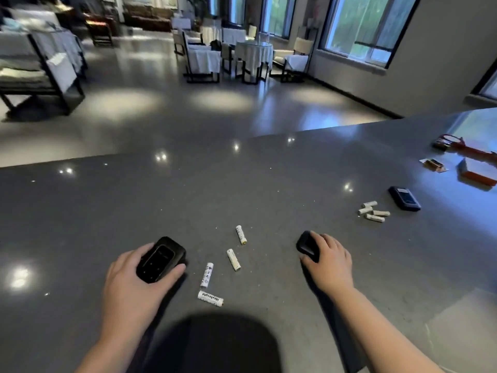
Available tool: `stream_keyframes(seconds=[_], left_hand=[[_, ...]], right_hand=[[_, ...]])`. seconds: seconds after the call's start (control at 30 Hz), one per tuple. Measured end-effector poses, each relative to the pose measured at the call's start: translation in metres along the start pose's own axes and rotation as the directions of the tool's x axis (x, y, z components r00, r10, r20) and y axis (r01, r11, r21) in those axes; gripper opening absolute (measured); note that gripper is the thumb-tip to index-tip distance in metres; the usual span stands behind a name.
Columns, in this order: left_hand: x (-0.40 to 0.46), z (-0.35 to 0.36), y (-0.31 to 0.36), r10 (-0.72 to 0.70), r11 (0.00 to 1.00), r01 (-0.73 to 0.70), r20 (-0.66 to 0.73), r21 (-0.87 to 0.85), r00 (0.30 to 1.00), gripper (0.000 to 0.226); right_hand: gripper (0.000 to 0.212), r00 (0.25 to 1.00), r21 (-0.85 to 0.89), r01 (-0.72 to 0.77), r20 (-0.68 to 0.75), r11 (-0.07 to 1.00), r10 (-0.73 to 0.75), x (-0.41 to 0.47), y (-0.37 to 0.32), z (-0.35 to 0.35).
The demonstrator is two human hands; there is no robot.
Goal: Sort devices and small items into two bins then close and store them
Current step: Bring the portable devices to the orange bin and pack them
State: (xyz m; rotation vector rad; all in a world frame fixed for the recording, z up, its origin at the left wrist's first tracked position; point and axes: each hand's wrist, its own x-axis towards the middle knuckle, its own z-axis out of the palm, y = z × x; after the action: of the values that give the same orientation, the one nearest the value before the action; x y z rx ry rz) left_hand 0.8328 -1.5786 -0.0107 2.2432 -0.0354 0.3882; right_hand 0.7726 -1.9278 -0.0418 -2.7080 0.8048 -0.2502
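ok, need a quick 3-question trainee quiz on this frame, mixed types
1. True or false: both hands hold a black device.
2. How many white batteries lie between the two hands? A) two B) four C) six
3. Fill in: the third black device lies on the counter, touched by no hand, next to a cluster of ____ batteries.

Key
1. True: the left hand grips a black device, and the right hand grips another.
2. B: four batteries lie there.
3. Four: the far batteries sit beside the third device on the counter.
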Motion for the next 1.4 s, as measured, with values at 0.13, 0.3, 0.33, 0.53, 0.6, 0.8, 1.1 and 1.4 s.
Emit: stream_keyframes(seconds=[0.13,0.3,0.33,0.53,0.6,0.8,1.1,1.4], left_hand=[[-0.006,0.009,0.016,-0.064,0.998,0.061,-0.102,-0.035,0.993,0.055],[-0.031,-0.006,0.027,-0.138,0.990,0.135,-0.254,-0.030,0.957,0.057],[-0.038,-0.016,0.026,-0.154,0.987,0.158,-0.287,-0.012,0.945,0.057],[-0.100,-0.118,-0.001,-0.221,0.948,0.309,-0.545,0.074,0.809,0.057],[-0.121,-0.149,-0.010,-0.240,0.927,0.364,-0.613,0.085,0.753,0.057],[-0.238,-0.258,-0.053,-0.310,0.850,0.526,-0.841,-0.036,0.444,0.058],[-0.380,-0.430,-0.118,-0.249,0.747,0.663,-0.947,-0.055,0.201,0.062],[-0.388,-0.542,-0.206,-0.257,0.702,0.707,-0.957,-0.087,0.137,0.061]], right_hand=[[0.060,0.997,0.105,0.080,-0.007,0.991,-0.080,0.014,0.007,-0.004],[0.070,0.921,0.267,0.380,-0.021,0.886,-0.389,0.020,-0.047,-0.017],[0.069,0.888,0.319,0.444,-0.035,0.837,-0.458,0.016,-0.068,-0.018],[0.067,0.604,0.633,0.638,-0.059,0.438,-0.795,-0.072,-0.214,-0.008],[0.066,0.518,0.701,0.631,-0.063,0.331,-0.853,-0.110,-0.245,-0.002],[0.070,0.187,0.812,0.583,-0.086,0.040,-0.979,-0.266,-0.343,0.016],[0.068,-0.040,0.918,0.384,-0.094,-0.102,-0.995,-0.505,-0.454,0.033],[0.073,-0.082,0.910,0.391,-0.112,-0.135,-0.990,-0.601,-0.566,0.061]])
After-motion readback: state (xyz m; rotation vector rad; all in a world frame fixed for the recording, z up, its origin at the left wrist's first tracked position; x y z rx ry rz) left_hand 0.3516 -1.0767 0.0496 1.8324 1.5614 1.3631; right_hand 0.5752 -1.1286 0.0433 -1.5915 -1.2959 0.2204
